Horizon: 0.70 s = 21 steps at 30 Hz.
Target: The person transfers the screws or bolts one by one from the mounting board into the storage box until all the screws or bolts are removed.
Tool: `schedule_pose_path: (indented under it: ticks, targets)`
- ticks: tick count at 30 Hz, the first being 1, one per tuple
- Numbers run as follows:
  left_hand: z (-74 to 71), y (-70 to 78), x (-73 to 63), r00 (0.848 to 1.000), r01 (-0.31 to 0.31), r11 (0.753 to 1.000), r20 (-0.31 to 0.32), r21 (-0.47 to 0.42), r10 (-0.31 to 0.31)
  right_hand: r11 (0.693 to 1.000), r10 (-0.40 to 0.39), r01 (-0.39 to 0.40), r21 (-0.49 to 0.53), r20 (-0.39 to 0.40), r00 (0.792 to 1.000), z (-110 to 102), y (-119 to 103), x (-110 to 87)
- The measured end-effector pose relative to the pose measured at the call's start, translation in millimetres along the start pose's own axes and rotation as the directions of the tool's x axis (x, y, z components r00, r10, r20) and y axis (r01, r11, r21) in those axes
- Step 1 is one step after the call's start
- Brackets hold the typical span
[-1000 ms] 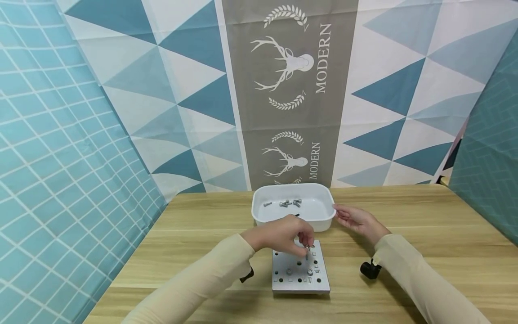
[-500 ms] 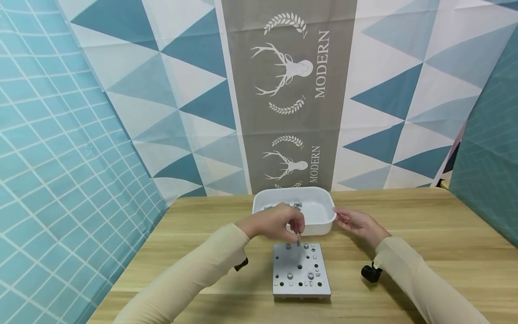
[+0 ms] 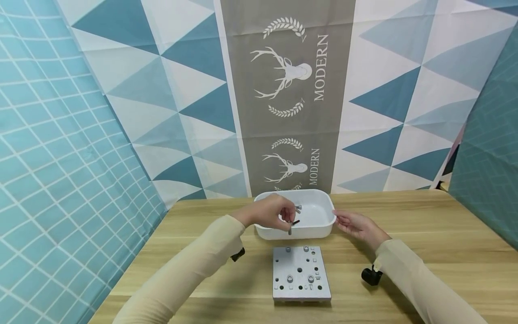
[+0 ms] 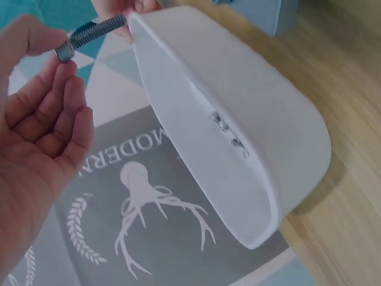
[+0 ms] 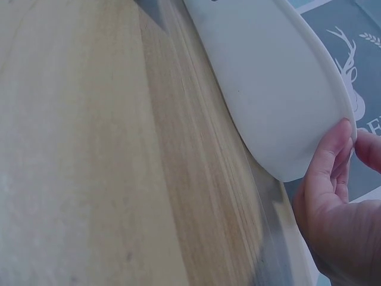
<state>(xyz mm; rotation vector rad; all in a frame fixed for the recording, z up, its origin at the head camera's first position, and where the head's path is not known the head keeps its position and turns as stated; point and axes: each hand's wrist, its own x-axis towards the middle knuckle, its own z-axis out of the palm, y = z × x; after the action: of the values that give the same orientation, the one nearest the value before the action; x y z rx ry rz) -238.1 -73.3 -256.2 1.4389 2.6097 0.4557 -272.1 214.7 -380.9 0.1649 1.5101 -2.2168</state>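
Observation:
My left hand (image 3: 272, 212) is over the near left part of the white plastic tray (image 3: 313, 232), its thumb and fingers pinching a bolt (image 4: 98, 33). The left wrist view shows the bolt's round head between the fingertips and its threaded shank sticking out. At the tray's right end, my right hand (image 3: 359, 226) pinches the rim between thumb and fingers. Several loose bolts (image 4: 229, 134) lie inside the tray, partly hidden by my left hand in the head view. Nearer to me lies a silver metal plate (image 3: 286, 265) with holes, several bolts (image 3: 290, 279) standing in it.
A small dark piece (image 3: 296, 222) shows in the tray beside my left fingers. The wooden table (image 3: 194, 270) runs back to a patterned curtain (image 3: 283, 112). Black wrist cameras (image 3: 371, 276) hang below the sleeves.
My left hand has moved away from the metal plate, back and slightly left to the tray, the bolt still in its fingers. The right hand stays at the tray's rim.

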Motion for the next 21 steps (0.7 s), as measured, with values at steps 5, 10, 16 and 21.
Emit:
schedule_pose_path:
  ticks: [5,10,16,21]
  targets:
    - [-4.2,-10.6,3.7,1.0,0.014,1.0,0.003,0.0,-0.014,1.0,-0.004,0.003,0.003,0.009,1.0,0.1,0.2,0.1]
    - [-9.6,-20.8,9.7,0.999,0.044,0.999,0.005,-0.001,-0.044,1.0,-0.003,0.003,0.005,0.02,1.0,-0.2,0.3,0.1]
    - [-16.3,-31.5,17.6,0.993,0.121,0.992,0.02,-0.026,-0.121,1.0,-0.008,0.008,0.014,0.047,0.999,-0.2,0.2,-0.2]
    - [-19.8,-41.3,26.1,0.985,0.172,0.985,0.014,-0.006,-0.172,0.998,-0.013,0.009,0.061,0.068,0.998,-0.7,0.5,-0.9]
